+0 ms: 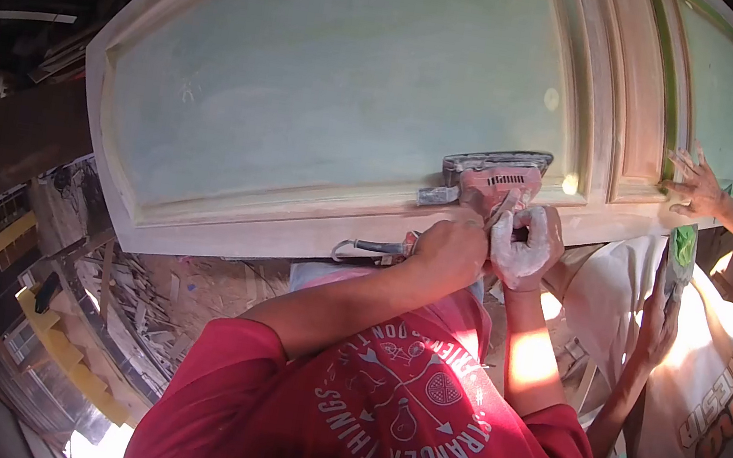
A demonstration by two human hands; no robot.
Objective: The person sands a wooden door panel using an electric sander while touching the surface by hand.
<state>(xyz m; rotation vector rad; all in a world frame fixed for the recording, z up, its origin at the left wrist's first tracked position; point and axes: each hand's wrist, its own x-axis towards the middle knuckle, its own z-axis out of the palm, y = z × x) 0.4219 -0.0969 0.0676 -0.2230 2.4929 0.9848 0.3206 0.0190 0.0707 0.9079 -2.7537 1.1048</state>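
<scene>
Wood scraps (135, 289) litter the floor below a large framed panel (313, 79) with pale green insets. The red sander (508, 182) is over the panel's lower edge, just beyond both hands, pad facing away. The left hand (453, 250) has a closed grip round its body, beside the cord (373, 247). The dusty right hand (524, 250) curls against it; whether it grips, I can't tell.

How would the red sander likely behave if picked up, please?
The red sander would likely feel stiff, given its hard-looking housing. It looks dusty, so might be slippery, and its curved cable could flop.
</scene>
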